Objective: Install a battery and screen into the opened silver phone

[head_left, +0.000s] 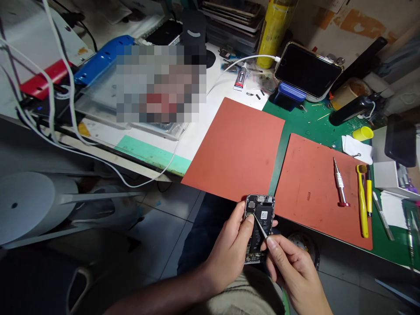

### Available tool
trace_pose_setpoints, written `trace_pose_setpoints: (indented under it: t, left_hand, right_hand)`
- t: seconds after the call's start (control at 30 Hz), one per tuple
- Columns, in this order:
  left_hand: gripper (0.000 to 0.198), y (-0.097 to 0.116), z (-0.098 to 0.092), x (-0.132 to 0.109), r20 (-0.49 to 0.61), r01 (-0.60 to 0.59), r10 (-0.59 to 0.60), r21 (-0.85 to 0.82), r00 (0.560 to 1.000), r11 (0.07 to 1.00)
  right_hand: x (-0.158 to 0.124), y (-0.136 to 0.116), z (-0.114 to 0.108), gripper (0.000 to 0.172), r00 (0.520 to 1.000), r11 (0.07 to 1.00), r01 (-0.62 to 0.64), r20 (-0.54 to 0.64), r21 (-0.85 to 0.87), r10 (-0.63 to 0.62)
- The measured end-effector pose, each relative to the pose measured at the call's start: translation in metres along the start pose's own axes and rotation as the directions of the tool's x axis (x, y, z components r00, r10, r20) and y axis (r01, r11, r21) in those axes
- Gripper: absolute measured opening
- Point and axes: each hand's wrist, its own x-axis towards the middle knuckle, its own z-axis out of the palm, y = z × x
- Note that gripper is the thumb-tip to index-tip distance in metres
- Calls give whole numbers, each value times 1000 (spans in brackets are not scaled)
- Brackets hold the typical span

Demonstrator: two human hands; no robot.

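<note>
An opened smartphone with its battery and boards bare is held over my lap, at the near edge of the table. Around its left side, my left hand is closed, the thumb lying over the frame and inner parts. Pinched in my right hand is a pair of slim, pointed metal tweezers. Their tip reaches the phone's inside near the left thumb, beside the black battery. What the tip touches is too small to tell.
Two reddish-brown mats lie on the table. The right mat carries a screwdriver, a yellow brush and a yellow-black tool. Behind stand a propped phone, a glue tube and a yellow can. White cables hang at the left.
</note>
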Motion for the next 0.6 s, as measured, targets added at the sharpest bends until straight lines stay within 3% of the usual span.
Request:
trace_pose_setpoints:
  t: [0.2, 0.37, 0.5, 0.6]
  left_hand:
    - [35, 3, 1, 1, -2, -2, 2, -35, 1000, 999]
    - [33, 3, 2, 3, -24, -38, 39, 10, 999, 999]
    - [32, -1, 0, 3, -57, -76, 81, 84, 995, 994]
    - [34, -3, -2, 3, -51, -124, 131, 126, 990, 984]
  right_hand:
    - [-11, -12, -4, 51, 994, 991, -87, -64, 101, 94]
    - [-8, -24, -3, 42, 978, 993, 83, -196, 86, -65]
    - [10, -32, 3, 29, 928, 966, 223, -276, -130, -251]
    - [24, -39, 7, 21, 887, 894, 296, -251, -338, -388]
